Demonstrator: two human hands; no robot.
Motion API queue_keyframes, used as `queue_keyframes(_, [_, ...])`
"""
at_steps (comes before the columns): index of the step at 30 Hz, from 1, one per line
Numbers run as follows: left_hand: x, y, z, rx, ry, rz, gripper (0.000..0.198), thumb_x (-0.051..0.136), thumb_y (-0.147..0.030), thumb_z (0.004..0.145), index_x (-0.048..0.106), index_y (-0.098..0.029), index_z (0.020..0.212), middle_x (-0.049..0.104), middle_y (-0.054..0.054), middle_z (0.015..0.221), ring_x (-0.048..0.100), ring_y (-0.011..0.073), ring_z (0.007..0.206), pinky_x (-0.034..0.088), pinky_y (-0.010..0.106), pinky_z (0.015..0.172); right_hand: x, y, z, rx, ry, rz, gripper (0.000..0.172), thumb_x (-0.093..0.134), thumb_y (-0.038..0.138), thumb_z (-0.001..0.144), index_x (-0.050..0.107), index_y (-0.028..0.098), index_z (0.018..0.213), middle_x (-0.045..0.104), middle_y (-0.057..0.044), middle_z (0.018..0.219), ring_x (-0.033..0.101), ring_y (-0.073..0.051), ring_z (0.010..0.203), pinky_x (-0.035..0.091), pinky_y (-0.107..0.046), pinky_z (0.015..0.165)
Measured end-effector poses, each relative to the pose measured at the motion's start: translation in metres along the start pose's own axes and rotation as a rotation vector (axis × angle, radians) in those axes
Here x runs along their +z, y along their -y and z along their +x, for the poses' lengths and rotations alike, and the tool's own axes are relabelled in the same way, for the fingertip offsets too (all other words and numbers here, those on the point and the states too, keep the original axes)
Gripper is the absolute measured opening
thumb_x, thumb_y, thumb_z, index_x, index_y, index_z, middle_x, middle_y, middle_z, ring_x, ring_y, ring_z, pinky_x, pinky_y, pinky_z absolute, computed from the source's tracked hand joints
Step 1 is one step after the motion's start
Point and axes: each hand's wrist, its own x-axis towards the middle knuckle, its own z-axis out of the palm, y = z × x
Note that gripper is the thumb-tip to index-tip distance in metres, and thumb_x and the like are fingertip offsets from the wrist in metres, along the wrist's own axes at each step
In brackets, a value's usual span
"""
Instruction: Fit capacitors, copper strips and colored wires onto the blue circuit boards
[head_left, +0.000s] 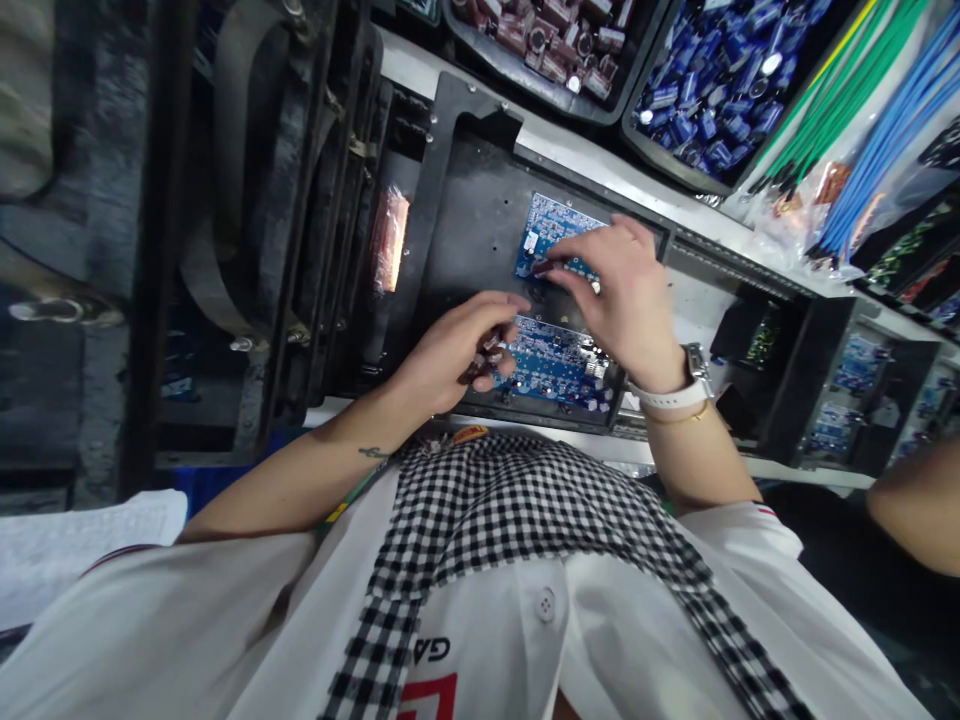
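Two blue circuit boards lie in a black tray (pixel 469 220), one behind the other. Over the far circuit board (pixel 551 215), my right hand (pixel 626 290) pinches a dark reddish-brown capacitor (pixel 546 267) between thumb and fingertip, at the board's near left part. Whether its leads are in the board I cannot tell. My left hand (pixel 457 350) is curled around several brown capacitors (pixel 484 358), beside the left end of the near circuit board (pixel 555 360). White and dark parts stand along that board's near right edge. My right hand hides the far board's right side.
Behind the tray stand a bin of brown capacitors (pixel 555 40) and a bin of blue capacitors (pixel 705 90). Green wires (pixel 862 75) and blue wires (pixel 892 150) lie at the right. More trays with boards (pixel 855 365) line the right. Black racks (pixel 277 200) fill the left. Another person's arm (pixel 919 505) shows at right.
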Motion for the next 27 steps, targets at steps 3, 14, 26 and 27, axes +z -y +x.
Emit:
queue_keyframes(3, [-0.005, -0.001, 0.003, -0.029, 0.05, -0.088, 0.024, 0.05, -0.029, 0.085, 0.06, -0.016, 0.102, 0.055, -0.001, 0.069, 0.052, 0.0106, 0.042, 0.024, 0.017, 0.03, 0.019, -0.014, 0.007, 0.051, 0.01, -0.116, 0.022, 0.047, 0.029, 0.1, 0.066, 0.028, 0.11, 0.072, -0.003, 0.106, 0.063, -0.026, 0.107, 0.032, -0.058, 0.114])
queue_keyframes(14, [-0.005, -0.001, -0.003, 0.007, 0.024, -0.158, 0.019, 0.06, -0.026, 0.093, 0.064, -0.011, 0.104, 0.066, 0.005, 0.079, 0.052, 0.0064, 0.048, 0.025, 0.013, 0.034, 0.023, -0.012, 0.009, -0.024, 0.021, -0.164, 0.021, 0.043, 0.029, 0.101, 0.063, 0.027, 0.109, 0.071, -0.004, 0.106, 0.063, -0.023, 0.102, 0.038, -0.049, 0.114])
queue_keyframes(26, [-0.008, -0.003, 0.002, 0.062, -0.022, -0.14, 0.022, 0.055, -0.017, 0.092, 0.068, -0.013, 0.11, 0.057, 0.0, 0.073, 0.052, 0.0046, 0.05, 0.024, 0.011, 0.035, 0.019, 0.0, 0.005, -0.08, 0.015, -0.152, 0.03, 0.041, 0.031, 0.102, 0.064, 0.026, 0.12, 0.068, -0.006, 0.12, 0.06, -0.025, 0.114, 0.035, -0.053, 0.114])
queue_keyframes(27, [-0.006, -0.002, 0.0, 0.081, -0.015, -0.126, 0.024, 0.055, -0.017, 0.092, 0.067, -0.014, 0.112, 0.057, 0.0, 0.073, 0.053, 0.0053, 0.05, 0.024, 0.011, 0.035, 0.015, 0.007, 0.0, -0.065, -0.003, -0.113, 0.03, 0.043, 0.033, 0.102, 0.063, 0.026, 0.124, 0.068, -0.006, 0.121, 0.06, -0.025, 0.114, 0.039, -0.051, 0.112])
